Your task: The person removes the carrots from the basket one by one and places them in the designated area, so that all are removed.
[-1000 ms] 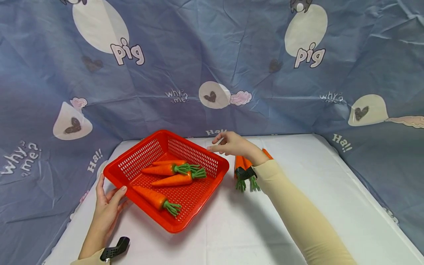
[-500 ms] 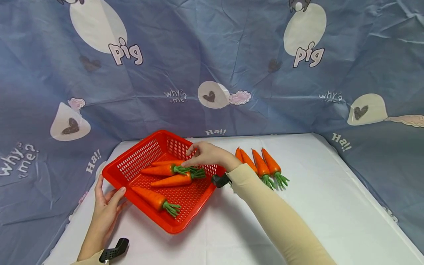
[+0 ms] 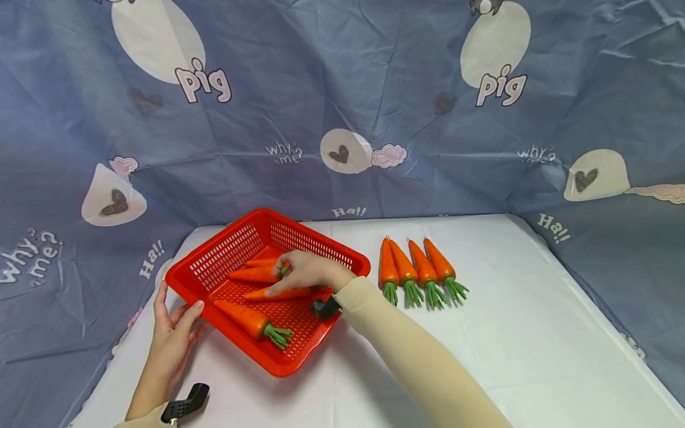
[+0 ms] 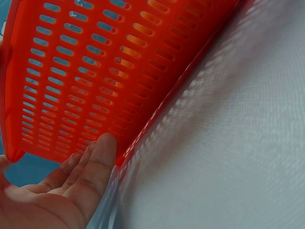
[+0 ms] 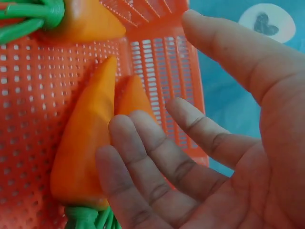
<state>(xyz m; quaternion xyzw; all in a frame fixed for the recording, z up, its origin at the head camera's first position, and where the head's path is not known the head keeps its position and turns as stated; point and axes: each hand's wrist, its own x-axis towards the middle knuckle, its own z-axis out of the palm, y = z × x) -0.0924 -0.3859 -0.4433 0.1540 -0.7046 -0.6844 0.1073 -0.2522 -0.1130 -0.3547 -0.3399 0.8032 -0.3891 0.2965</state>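
A red plastic basket (image 3: 225, 333) with slotted walls stands at left centre in the head view, holding several orange carrots with green tops. My left hand (image 3: 172, 342) holds its near left side, thumb on the rim and other fingers against the outer wall. In the left wrist view, those fingers (image 4: 102, 152) touch the slotted side. Over the basket is my right hand (image 3: 306, 272), above a carrot (image 3: 283, 294) in the middle. Its fingers are apart in the right wrist view, beside a carrot (image 5: 83, 148), with nothing gripped. Nearest the front lies another carrot (image 3: 243, 318).
Several carrots (image 3: 408, 267) lie in a row on the white tablecloth (image 3: 514, 333), right of the basket, tops toward me. A blue printed curtain (image 3: 428, 166) hangs behind and at both sides of the table.
My right hand has moved left from beside the basket's right rim to above the carrots inside it, uncovering the row on the cloth. My left hand and the basket stay in place.
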